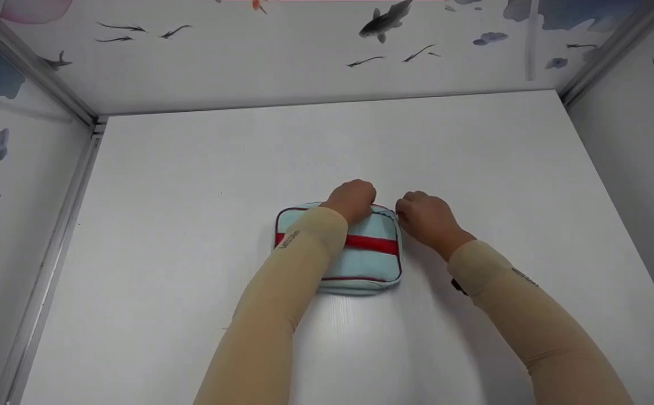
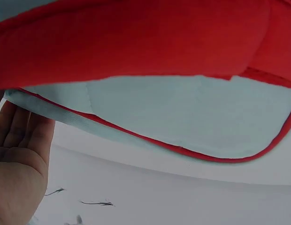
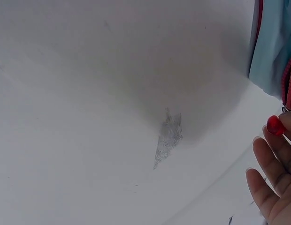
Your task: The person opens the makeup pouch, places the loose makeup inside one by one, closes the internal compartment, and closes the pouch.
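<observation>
A light blue zippered pouch (image 1: 361, 264) with dark red piping lies on the white table, a red strap (image 1: 372, 244) running across its top. My left hand (image 1: 352, 199) reaches over the pouch and grips its far edge; in the left wrist view the fingers (image 2: 40, 133) meet that edge, their tips partly hidden. By the pouch's far right corner, my right hand (image 1: 428, 220) pinches a red zipper pull (image 3: 275, 125) between thumb and forefinger. The other fingers are spread loosely. Red zipper teeth (image 3: 290, 79) show along the pouch's side in the right wrist view.
The white table (image 1: 180, 225) is bounded by a back wall (image 1: 282, 56) and side walls printed with fish and plants. Metal framing (image 1: 59, 242) runs along the left edge. A grey scuffed patch (image 3: 169, 138) marks the surface beneath the right wrist.
</observation>
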{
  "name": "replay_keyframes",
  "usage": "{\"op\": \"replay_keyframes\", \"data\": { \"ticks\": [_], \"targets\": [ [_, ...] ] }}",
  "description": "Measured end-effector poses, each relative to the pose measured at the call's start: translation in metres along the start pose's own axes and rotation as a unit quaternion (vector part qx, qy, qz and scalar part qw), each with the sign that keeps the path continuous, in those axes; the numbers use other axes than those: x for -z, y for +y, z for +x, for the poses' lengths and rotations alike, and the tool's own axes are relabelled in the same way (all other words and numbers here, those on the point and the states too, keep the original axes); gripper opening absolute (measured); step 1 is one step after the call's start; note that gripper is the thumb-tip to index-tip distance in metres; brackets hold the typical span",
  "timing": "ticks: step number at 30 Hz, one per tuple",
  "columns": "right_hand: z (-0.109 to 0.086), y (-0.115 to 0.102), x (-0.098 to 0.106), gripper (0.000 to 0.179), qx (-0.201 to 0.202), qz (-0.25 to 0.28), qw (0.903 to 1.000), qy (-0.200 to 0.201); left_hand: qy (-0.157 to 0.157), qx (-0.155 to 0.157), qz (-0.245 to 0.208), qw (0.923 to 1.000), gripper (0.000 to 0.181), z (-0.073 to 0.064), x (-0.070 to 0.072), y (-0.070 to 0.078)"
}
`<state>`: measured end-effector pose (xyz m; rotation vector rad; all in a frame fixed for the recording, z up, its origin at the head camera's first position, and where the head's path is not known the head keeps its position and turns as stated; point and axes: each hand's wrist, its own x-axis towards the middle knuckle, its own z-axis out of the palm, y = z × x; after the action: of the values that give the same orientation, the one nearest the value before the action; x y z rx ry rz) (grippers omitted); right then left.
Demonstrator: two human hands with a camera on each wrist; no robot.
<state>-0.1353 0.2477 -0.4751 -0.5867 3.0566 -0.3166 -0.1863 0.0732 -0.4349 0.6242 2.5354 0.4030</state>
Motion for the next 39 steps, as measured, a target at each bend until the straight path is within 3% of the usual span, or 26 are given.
{"op": "replay_keyframes", "data": {
  "ticks": [8, 23, 39],
  "targets": [
    [0.000, -0.003, 0.001, 0.013, 0.006, 0.010, 0.9999, -0.009, 0.001, -0.029, 0.050, 0.9983, 0.020, 0.002, -0.006, 0.005],
    [-0.001, -0.002, 0.001, 0.011, 0.012, 0.018, 0.9998, 0.001, 0.012, -0.053, 0.096, 0.9939, 0.021, 0.010, -0.013, 0.005],
    [-0.003, -0.001, 0.004, 0.012, 0.001, 0.003, 1.0000, -0.009, 0.062, -0.022, 0.122, 0.9904, 0.017, 0.008, -0.003, -0.010]
  ]
}}
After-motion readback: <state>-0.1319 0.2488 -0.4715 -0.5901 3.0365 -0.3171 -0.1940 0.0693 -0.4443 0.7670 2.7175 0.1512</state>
